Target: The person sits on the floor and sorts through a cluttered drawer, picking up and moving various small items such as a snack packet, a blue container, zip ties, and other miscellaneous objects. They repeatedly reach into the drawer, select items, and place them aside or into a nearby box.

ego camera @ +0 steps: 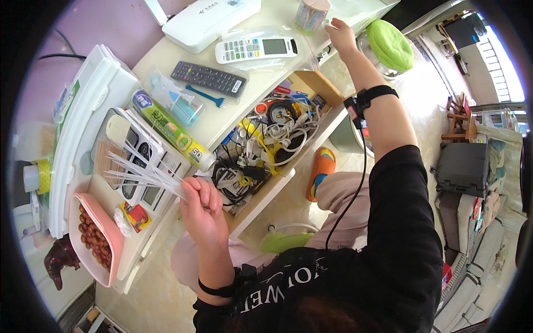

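My left hand [204,204] is closed around one end of a bundle of thin white plastic strips, perhaps cable ties [141,177], which fan out over the remotes at the left. My right hand [342,36] reaches to the cabinet top's far right, its fingers partly spread beside a small round container with a pinkish lid [312,14]; whether the fingertips touch anything is unclear. Between my arms, an open drawer [266,202] holds tangled cables and chargers [258,150]. On the cabinet top lie a white remote control [256,49] in clear plastic and a black remote control [210,78].
A green tube-shaped package [173,129] and a blue small fork-like tool [206,95] lie on the cabinet. A pink bowl of reddish-brown fruit [116,243] sits at its lower left. A green-topped stool [389,45] stands right of the cabinet, a dark suitcase [462,168] farther right.
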{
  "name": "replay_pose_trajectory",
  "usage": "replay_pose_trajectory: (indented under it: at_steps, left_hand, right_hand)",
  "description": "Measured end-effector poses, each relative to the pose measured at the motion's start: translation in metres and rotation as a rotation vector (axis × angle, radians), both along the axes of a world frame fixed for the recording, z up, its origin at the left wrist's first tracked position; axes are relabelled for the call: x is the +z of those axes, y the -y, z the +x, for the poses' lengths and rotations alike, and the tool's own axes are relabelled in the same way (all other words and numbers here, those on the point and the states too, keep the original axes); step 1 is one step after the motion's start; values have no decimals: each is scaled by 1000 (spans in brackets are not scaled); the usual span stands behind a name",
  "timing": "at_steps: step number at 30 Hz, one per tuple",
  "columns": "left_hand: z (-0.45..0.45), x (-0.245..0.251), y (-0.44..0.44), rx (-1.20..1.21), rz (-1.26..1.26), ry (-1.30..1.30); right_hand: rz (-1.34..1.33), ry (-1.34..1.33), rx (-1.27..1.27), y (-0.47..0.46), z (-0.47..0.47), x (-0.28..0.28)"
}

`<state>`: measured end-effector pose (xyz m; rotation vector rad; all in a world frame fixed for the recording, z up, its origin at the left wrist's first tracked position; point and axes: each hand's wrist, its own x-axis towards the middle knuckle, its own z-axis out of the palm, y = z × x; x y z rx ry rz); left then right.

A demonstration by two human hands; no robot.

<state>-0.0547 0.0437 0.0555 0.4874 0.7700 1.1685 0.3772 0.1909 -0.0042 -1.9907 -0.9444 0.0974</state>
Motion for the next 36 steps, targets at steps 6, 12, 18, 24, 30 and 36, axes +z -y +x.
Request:
replay_pose_trajectory:
  at_steps: [6,12,18,24,30,36]
  left_hand:
    - [-6,3,-3,51,2,11]
    - [-7,5,-1,66,6,-24]
    - [-4,5,-3,58,4,-27]
    - [-7,6,-2,60,2,-21]
    - [-8,8,0,54,10,-3]
    - [-11,9,4,80,28,5]
  right_hand:
    - [-128,186,-58,63,-26,-6]
    - [-798,112,935,99,-71,-61]
    - [-1248,201,878,47,-100,-108]
    - [-1086,-63,708,45,-117,-123]
    - [-951,-6,953,74,-141,-75]
    - [-607,399,1105,122,-153,23]
